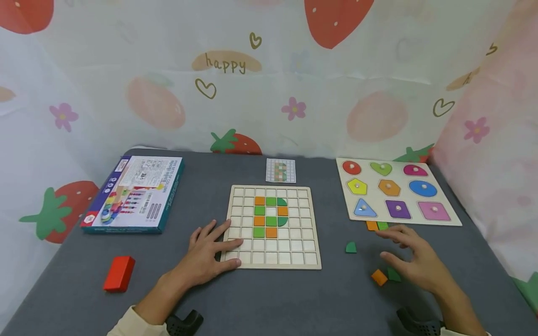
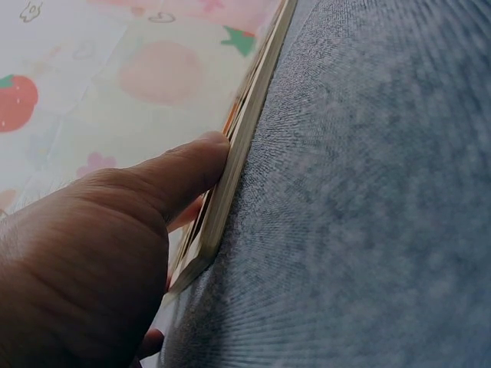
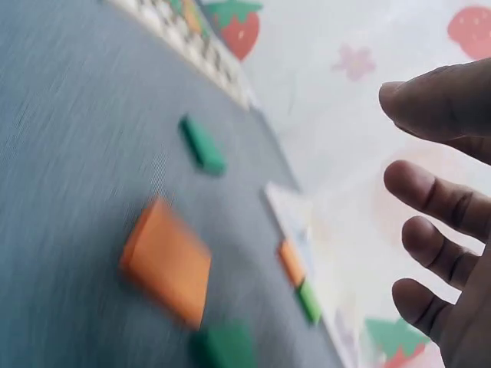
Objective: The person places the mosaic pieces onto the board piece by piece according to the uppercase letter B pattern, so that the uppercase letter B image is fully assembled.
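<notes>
A wooden grid board (image 1: 294,258) lies mid-table, with orange and light green squares and dark green rounded pieces set in its cells. My left hand (image 1: 201,259) rests on its left side with spread fingers; in the left wrist view the thumb (image 2: 188,165) touches the board's edge. Over the loose pieces at the right hovers my right hand (image 1: 420,261), fingers apart, holding nothing. Below it are an orange square (image 1: 379,277) and a dark green piece (image 1: 393,274). Further left lies a dark green quarter-round piece (image 1: 350,247).
A shape puzzle board (image 1: 371,186) with knobbed pieces stands back right, another orange square (image 1: 371,226) and a light green square (image 1: 382,225) at its front edge. Behind the grid is a pattern card (image 1: 280,171). At left are a boxed toy (image 1: 134,196) and a red block (image 1: 119,274).
</notes>
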Action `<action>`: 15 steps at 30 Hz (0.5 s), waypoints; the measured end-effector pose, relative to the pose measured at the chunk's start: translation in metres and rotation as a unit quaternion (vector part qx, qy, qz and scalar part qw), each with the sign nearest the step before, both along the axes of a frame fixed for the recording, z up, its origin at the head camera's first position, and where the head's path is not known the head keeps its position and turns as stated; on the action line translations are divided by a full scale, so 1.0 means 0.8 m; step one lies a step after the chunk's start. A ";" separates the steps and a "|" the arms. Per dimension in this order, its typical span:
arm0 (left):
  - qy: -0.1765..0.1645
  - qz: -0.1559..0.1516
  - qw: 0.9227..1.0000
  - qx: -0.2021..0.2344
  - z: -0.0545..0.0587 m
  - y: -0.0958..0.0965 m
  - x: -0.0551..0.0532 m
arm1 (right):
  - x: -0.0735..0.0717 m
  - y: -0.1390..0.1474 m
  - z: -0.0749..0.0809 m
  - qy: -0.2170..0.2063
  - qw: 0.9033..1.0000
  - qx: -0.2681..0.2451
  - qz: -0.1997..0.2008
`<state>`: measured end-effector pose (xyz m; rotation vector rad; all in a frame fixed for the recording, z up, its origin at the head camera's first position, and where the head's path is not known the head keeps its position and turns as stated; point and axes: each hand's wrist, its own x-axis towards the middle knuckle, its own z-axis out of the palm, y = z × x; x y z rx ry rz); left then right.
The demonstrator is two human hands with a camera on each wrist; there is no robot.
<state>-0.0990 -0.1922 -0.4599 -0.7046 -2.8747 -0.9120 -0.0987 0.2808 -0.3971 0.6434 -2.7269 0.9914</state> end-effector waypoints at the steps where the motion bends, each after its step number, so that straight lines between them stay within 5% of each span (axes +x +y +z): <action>1: 0.000 0.000 1.000 0.001 0.000 0.000 0.000 | 0.003 0.006 -0.003 -0.007 1.000 0.007 -0.005; 15: -0.006 0.004 1.000 0.008 0.001 0.002 0.000 | 0.018 0.050 -0.031 -0.131 0.988 0.080 -0.011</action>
